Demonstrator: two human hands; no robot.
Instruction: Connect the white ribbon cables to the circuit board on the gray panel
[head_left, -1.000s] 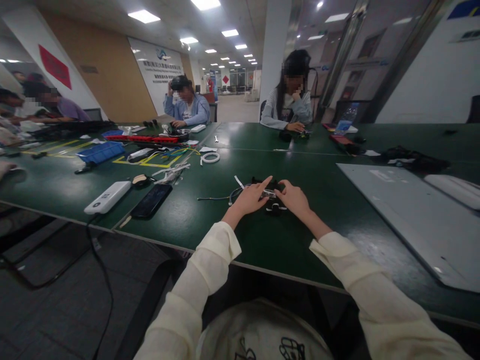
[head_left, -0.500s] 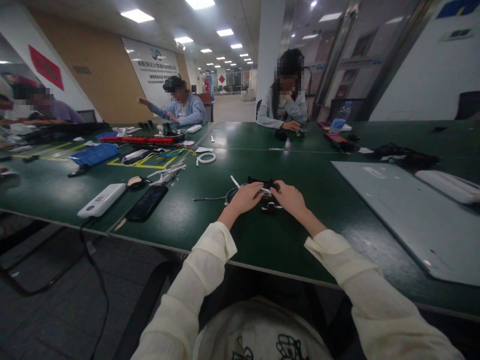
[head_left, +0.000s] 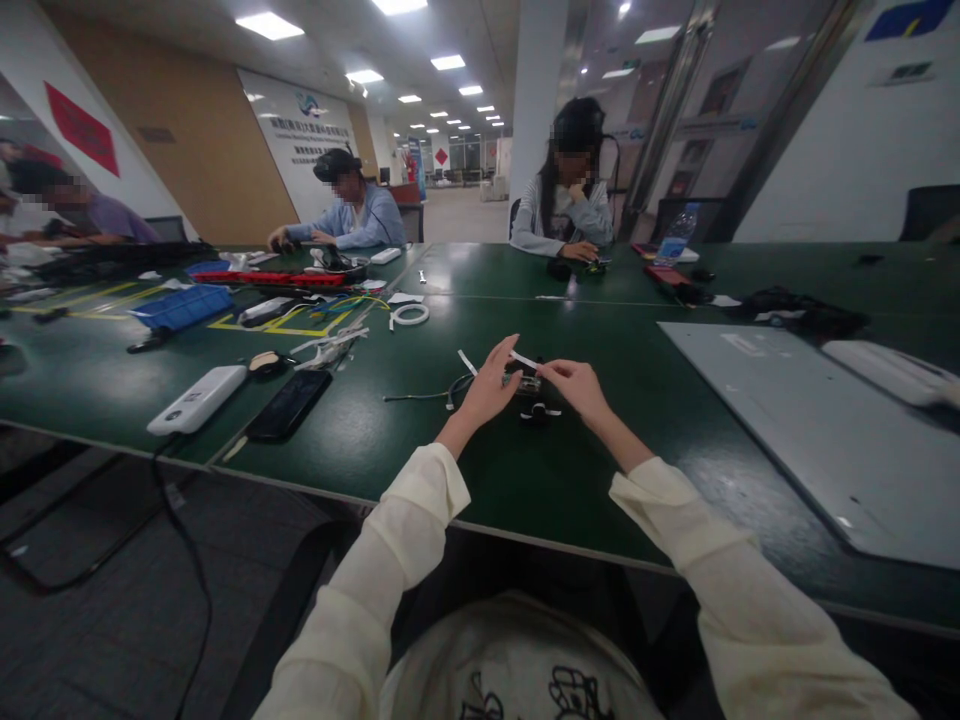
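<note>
Over the green table, my right hand (head_left: 581,388) pinches one end of a narrow white strip (head_left: 523,359). My left hand (head_left: 489,385) is open at the strip's other end, its fingers stretched out and thumb apart; whether it touches the strip I cannot tell. Beneath and between the hands lies a small black device (head_left: 538,412) with white bits at its sides, partly covered by my fingers. A thin dark cable (head_left: 417,398) runs out to the left of my left hand. Another short white strip (head_left: 467,362) sticks up beside that hand.
To the left lie a black phone (head_left: 290,405), a white power bank (head_left: 199,400), a white cable coil (head_left: 409,316) and a blue tray (head_left: 184,308). A grey board (head_left: 810,440) covers the right side. Several people sit around the table, one person (head_left: 566,200) opposite.
My left hand has lifted and its fingers have opened upward. The white strip now shows raised between my hands, with my right fingers pinching it. A co-worker at the left has lowered an arm.
</note>
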